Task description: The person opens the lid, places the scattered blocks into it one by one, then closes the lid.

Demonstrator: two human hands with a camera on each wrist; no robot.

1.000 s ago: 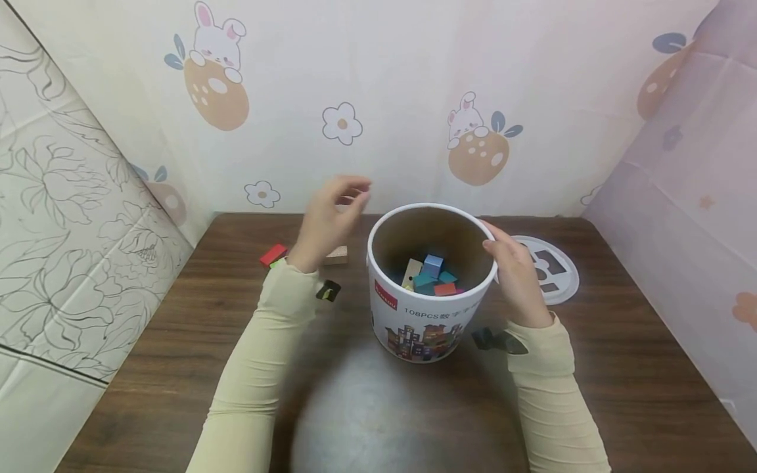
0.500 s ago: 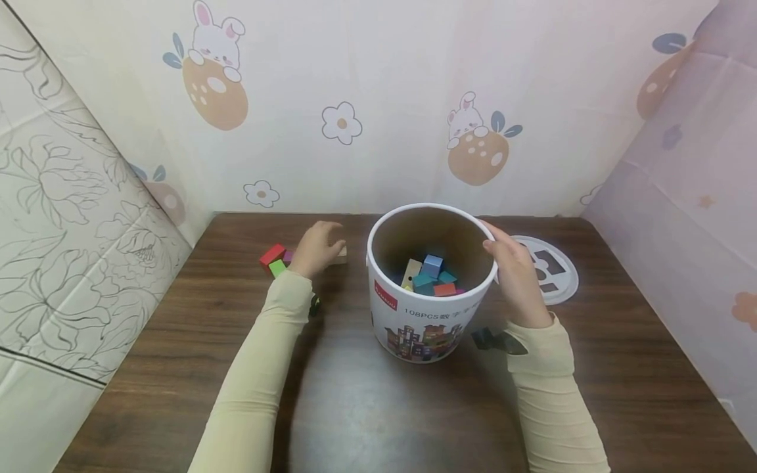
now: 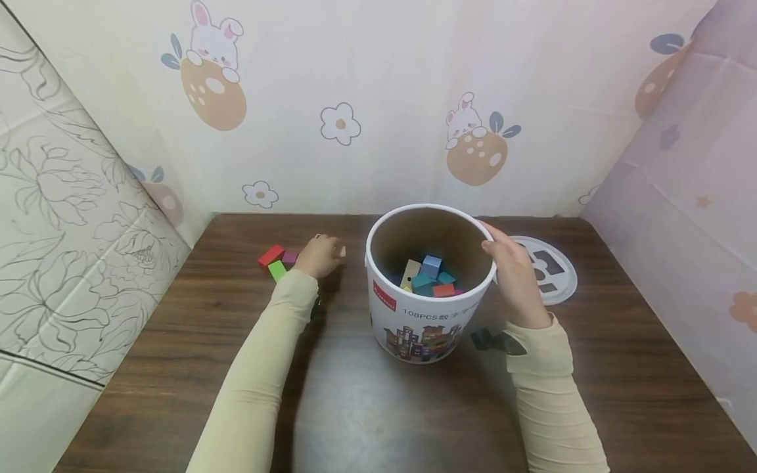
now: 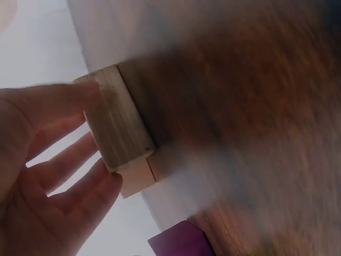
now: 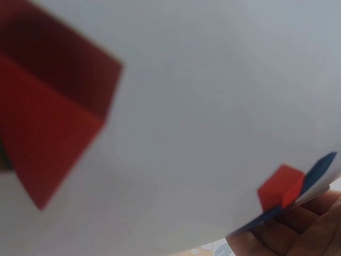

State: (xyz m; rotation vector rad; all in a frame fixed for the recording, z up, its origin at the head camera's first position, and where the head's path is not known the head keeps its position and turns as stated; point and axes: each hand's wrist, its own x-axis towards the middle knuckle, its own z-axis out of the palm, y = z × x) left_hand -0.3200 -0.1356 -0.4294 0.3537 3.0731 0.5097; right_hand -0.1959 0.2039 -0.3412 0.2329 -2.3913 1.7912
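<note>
My left hand (image 3: pixel 320 256) is low at the back left of the table, gripping a plain wooden block (image 4: pixel 118 122). The left wrist view shows the thumb on one end of the block and fingertips at the other side. A second light wooden piece (image 4: pixel 138 176) shows just past it. With my right hand (image 3: pixel 513 272) I hold the rim of a white bucket (image 3: pixel 387 315), thumb over the edge, fingers mostly behind the wall. The bucket stands upright, and inside lie several coloured blocks, among them a blue block (image 3: pixel 432 265) and a teal block (image 3: pixel 422 284).
Left of my left hand lie a red block (image 3: pixel 271 257), a green block (image 3: pixel 276 270) and a purple block (image 3: pixel 290 258). A white lid (image 3: pixel 569 282) with cut-outs rests behind my right hand. A patterned curtain (image 3: pixel 390 157) hangs behind the table's back edge.
My left hand has come down from beside the bucket's rim to the wooden block on the table and taken hold of it. My right hand stays on the bucket.
</note>
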